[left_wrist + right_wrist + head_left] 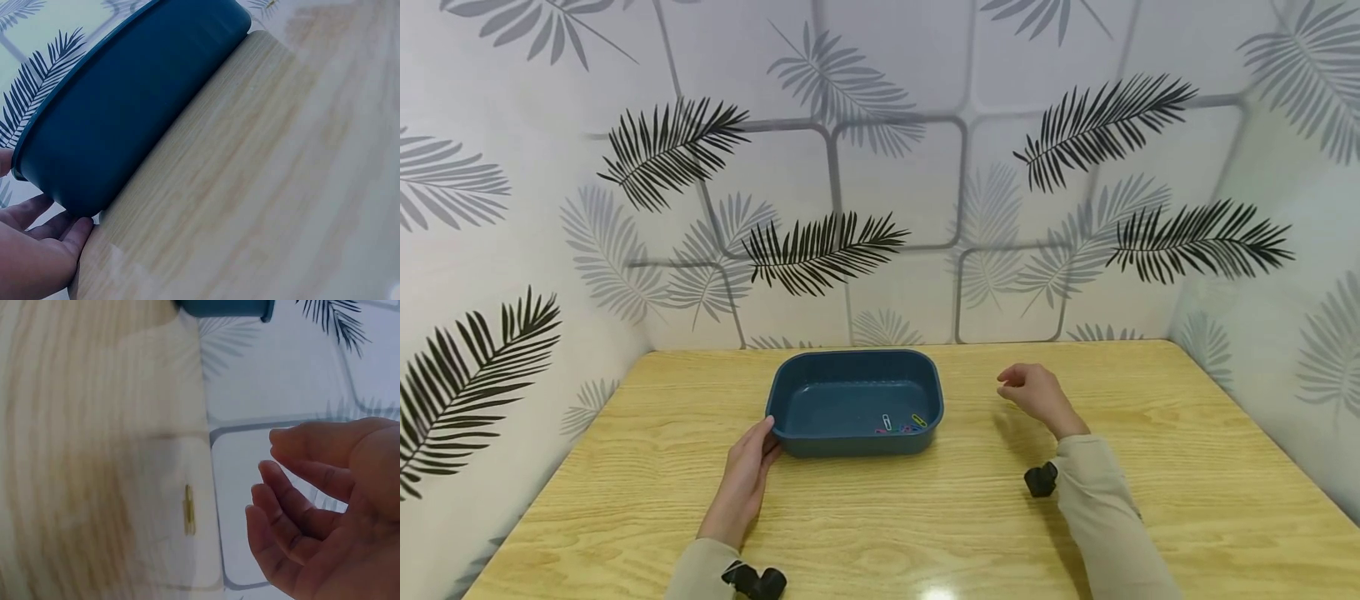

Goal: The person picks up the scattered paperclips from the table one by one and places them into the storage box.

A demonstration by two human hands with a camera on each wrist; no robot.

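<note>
A dark blue rectangular plastic tray [857,448] sits on the wooden table, with several coloured paper clips [904,425] gathered at its front right inside. My left hand [747,475] grips the tray's front left corner. In the left wrist view its thumb is at the rim and the other fingers [78,234] are against the lower side. To the right of the tray, my right hand [1041,400] is raised over the table, fingers loosely bent and nothing between them. A yellow paper clip [189,509] lies near these fingers in the right wrist view; the head view does not show it.
The light wooden table [880,525] meets a wall [910,292] papered with leaf patterns at its back. More wall stands along the left and right sides. A small black camera is worn on each wrist.
</note>
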